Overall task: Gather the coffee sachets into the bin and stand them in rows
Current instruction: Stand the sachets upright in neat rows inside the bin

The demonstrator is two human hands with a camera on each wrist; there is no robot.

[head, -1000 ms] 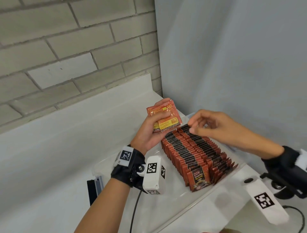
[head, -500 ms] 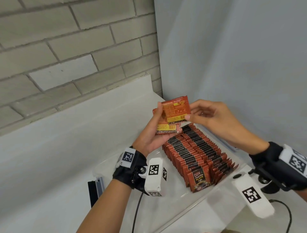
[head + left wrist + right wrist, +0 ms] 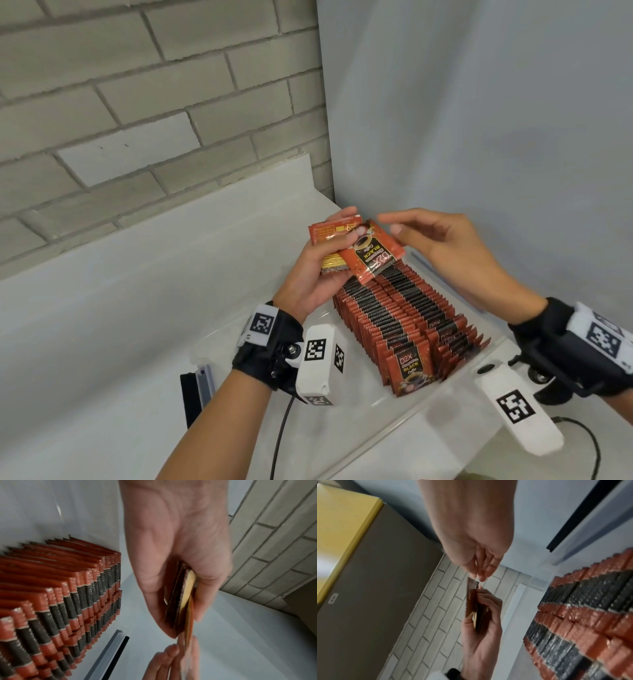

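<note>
Red-and-black coffee sachets (image 3: pixel 404 318) stand on edge in two close rows inside a clear plastic bin (image 3: pixel 219 346) on the white counter (image 3: pixel 102 308), the rows running from the near wall of the bin toward the grey partition (image 3: pixel 479 120). The nearest sachet faces the head camera with "D2X Black Coffee" printed on it.

Above the far end of the rows, the left hand (image 3: pixel 315 274) grips a small stack of sachets (image 3: pixel 329 236) between thumb and curled fingers; the left wrist view shows that stack (image 3: pixel 181 601) edge-on, clamped in the palm. One more sachet (image 3: pixel 371 255) lies tilted on top of the stack, its printed face up and its lower corner hanging just over the standing rows.

The right hand (image 3: pixel 442 246) hovers just beside that top sachet with fingers relaxed and slightly bent. In the head view the fingertips sit at the sachet's upper edge. In the right wrist view the fingers (image 3: pixel 485 566) point down at the sachet's corner (image 3: pixel 471 586); it is too blurred to tell whether they touch it.

A grey brick wall (image 3: pixel 137 102) rises behind the counter. A black-and-grey strip (image 3: pixel 197 390) shows beside the bin's left wall. Both wrists carry black straps with white marker-tagged camera housings.
</note>
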